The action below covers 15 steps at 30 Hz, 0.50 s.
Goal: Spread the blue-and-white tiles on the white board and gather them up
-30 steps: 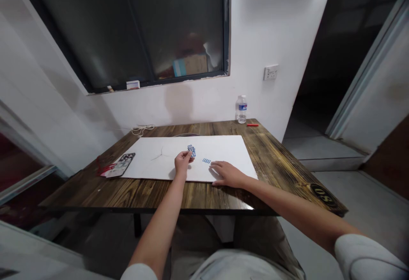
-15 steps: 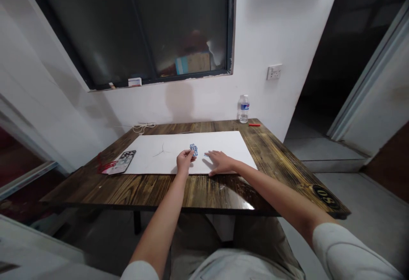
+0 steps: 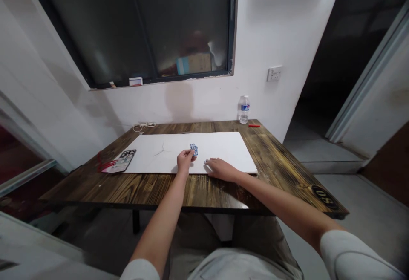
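In the head view my left hand (image 3: 185, 160) pinches several small blue-and-white cards (image 3: 194, 148), fanned a little, just above a white board (image 3: 220, 143). To its right, my right hand (image 3: 223, 169) lies low at the board's front edge, its fingers drawn together. Its fingertips are on another small blue-and-white card (image 3: 206, 161), mostly covered by them. The thumb is largely hidden under the hand. A few dark strands or lines (image 3: 162, 149) show on the left part of the board.
A phone in a patterned case (image 3: 123, 160) with a red cord (image 3: 105, 165) overlaps the board's left end. At the back of the wooden table (image 3: 128, 190) are a white cable (image 3: 143, 126), a water bottle (image 3: 244, 110) and a red pen-like stick (image 3: 254, 125).
My right hand has drawn back toward the board's front edge, its fingers closing from spread, and the card under its fingertips has come nearer. My left hand has stayed put with its cards.
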Each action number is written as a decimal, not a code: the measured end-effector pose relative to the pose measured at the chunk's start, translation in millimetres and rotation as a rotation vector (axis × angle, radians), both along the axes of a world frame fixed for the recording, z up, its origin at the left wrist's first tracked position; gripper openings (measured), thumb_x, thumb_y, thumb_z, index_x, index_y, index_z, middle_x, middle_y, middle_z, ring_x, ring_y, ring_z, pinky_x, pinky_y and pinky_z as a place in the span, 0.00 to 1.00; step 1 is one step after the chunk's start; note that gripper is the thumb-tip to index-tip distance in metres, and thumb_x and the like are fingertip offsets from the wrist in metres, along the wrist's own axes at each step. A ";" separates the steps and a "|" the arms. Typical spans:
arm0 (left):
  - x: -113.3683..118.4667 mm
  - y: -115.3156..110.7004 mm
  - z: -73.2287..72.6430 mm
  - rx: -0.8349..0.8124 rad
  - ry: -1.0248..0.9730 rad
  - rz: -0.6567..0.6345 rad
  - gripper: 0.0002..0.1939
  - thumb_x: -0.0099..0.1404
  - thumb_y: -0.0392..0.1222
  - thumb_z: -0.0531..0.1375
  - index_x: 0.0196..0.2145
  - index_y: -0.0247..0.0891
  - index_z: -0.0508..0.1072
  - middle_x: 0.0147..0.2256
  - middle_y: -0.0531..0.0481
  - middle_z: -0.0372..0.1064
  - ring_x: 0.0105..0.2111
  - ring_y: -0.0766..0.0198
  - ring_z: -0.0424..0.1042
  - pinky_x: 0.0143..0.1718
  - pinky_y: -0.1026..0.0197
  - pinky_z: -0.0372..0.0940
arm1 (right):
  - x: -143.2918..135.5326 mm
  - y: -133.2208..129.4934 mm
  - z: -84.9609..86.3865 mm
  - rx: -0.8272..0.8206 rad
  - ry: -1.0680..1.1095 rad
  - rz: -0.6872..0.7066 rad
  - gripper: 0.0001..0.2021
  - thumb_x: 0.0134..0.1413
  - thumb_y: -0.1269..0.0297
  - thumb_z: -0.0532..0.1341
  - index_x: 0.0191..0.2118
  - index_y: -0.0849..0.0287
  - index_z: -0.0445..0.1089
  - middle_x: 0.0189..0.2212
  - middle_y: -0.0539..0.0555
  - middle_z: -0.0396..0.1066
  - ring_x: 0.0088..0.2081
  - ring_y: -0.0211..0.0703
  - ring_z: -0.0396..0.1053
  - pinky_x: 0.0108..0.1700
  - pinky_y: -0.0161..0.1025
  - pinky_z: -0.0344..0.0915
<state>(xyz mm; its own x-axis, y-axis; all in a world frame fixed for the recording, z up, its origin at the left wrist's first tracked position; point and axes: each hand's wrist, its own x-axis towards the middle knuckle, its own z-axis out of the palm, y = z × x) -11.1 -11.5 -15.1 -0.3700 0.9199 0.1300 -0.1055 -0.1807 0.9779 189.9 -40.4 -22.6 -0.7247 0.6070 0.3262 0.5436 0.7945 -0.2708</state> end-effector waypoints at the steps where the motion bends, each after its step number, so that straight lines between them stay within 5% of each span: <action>1: -0.1 0.2 -0.3 -0.001 0.001 -0.003 0.16 0.47 0.45 0.69 0.30 0.33 0.72 0.23 0.52 0.73 0.20 0.67 0.73 0.24 0.66 0.68 | 0.9 -4.5 -1.1 0.018 0.020 0.006 0.22 0.54 0.67 0.61 0.56 0.60 0.64 0.54 0.62 0.67 0.57 0.51 0.62 0.57 0.47 0.57; 6: -0.1 1.8 -0.7 -0.019 0.018 -0.003 0.15 0.48 0.45 0.69 0.29 0.33 0.72 0.22 0.52 0.72 0.20 0.67 0.73 0.24 0.66 0.68 | 3.5 -21.3 -0.2 0.069 0.039 -0.024 0.17 0.56 0.75 0.56 0.51 0.60 0.68 0.47 0.59 0.73 0.52 0.46 0.66 0.54 0.42 0.60; 15: -1.3 1.4 0.2 -0.021 0.023 -0.008 0.15 0.48 0.45 0.69 0.30 0.33 0.72 0.22 0.51 0.73 0.20 0.66 0.73 0.24 0.66 0.68 | 7.0 -25.1 6.2 0.088 -0.002 -0.039 0.11 0.59 0.73 0.56 0.43 0.59 0.74 0.35 0.56 0.76 0.40 0.44 0.68 0.44 0.38 0.62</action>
<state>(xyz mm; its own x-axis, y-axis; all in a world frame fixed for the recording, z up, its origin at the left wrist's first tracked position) -12.4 -10.1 -14.9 -0.3598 0.9255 0.1186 -0.0847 -0.1590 0.9836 196.9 -65.5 -16.5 -0.7016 0.6040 0.3781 0.5751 0.7933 -0.1999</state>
